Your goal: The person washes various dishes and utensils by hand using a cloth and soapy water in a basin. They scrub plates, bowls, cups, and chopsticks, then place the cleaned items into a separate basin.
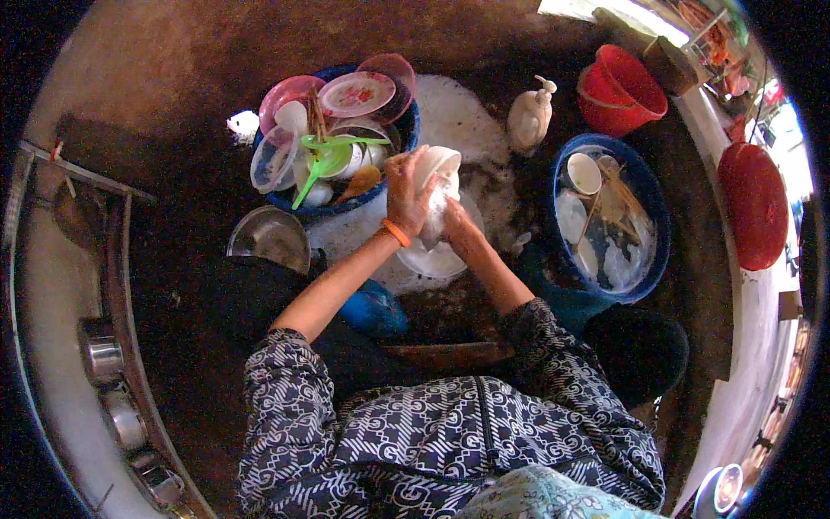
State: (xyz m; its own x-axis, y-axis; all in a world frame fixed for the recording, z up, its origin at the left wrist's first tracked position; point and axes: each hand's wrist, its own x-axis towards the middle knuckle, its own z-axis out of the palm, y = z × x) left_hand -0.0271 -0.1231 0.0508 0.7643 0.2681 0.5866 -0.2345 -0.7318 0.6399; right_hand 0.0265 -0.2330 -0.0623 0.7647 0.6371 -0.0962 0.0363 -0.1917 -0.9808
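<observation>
Dark floor [181, 233] surrounds us, bearing a round blue plastic tub [415, 121] of dishes [359, 93] and a round translucent basin [437, 264]; over the basin, our left hand [406, 190] grips a round white bowl [446, 160] (our right hand's [458, 225] hold we cannot tell).

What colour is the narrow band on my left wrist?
The narrow, ring-shaped band is bright orange, seen best in the head view, the only one.
</observation>
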